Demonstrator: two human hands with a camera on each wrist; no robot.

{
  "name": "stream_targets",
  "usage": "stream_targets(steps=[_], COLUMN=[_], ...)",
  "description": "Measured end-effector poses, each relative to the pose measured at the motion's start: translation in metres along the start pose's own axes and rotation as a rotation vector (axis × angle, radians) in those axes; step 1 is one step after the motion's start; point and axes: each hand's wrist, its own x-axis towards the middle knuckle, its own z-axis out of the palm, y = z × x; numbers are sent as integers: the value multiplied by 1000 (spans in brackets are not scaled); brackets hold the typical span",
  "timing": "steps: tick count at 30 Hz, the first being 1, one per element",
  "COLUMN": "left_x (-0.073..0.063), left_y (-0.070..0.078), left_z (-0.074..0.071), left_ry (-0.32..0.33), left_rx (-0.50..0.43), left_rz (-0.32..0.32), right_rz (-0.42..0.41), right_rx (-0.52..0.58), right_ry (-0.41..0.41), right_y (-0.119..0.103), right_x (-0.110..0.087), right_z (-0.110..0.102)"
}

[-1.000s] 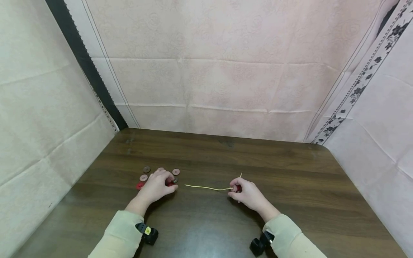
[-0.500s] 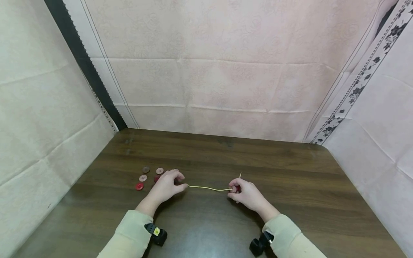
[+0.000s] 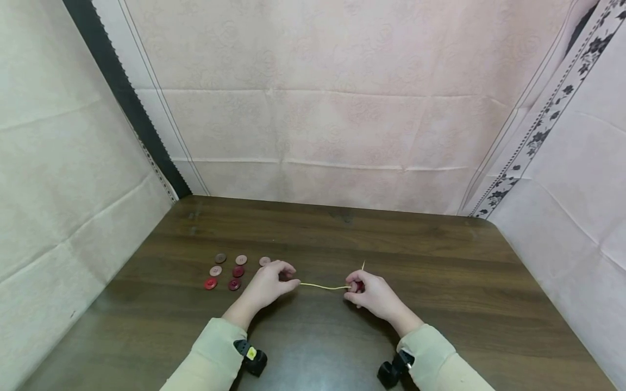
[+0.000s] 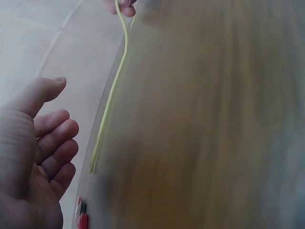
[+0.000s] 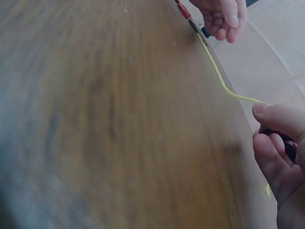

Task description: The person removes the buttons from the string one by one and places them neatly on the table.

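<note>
Low in the head view, right of the middle: a right hand (image 3: 370, 291), pinching a yellow string (image 3: 323, 287) between thumb and fingers. Tucked into the same grip, at the right edge of the right wrist view: something dark and round, most likely a dark red button (image 5: 289, 149). Hard to tell if threaded on the string or just held beside it. Probably pinched like that to stop any slipping. Poking up above the fingers: one short tip of string. Stretching left across the low middle of the frame: the longer part, with a loose end near the left hand (image 3: 271, 282).

In that left hand, nothing to be seen: fingers softly bent, thumb apart, a gap beside the string in the left wrist view. Placed near the string's end perhaps for easy reach.

At the lower left of the head view: buttons (image 3: 238, 271) in red, pink and brown, lying flat in short rows on a brown table (image 3: 318, 239). Set a little apart, maybe for easy picking. Across the top, behind: pale cloth (image 3: 318, 136).
</note>
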Motion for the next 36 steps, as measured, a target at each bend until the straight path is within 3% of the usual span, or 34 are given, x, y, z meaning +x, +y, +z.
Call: stream_targets(steps=[36], left_x=[13], left_y=[39], left_z=[47], left_ry=[-169], left_rx=[-82], left_rz=[73], right_rz=[-21], right_rx=[-41], right_ry=[28], right_y=[-5], right_x=[2], right_z=[2])
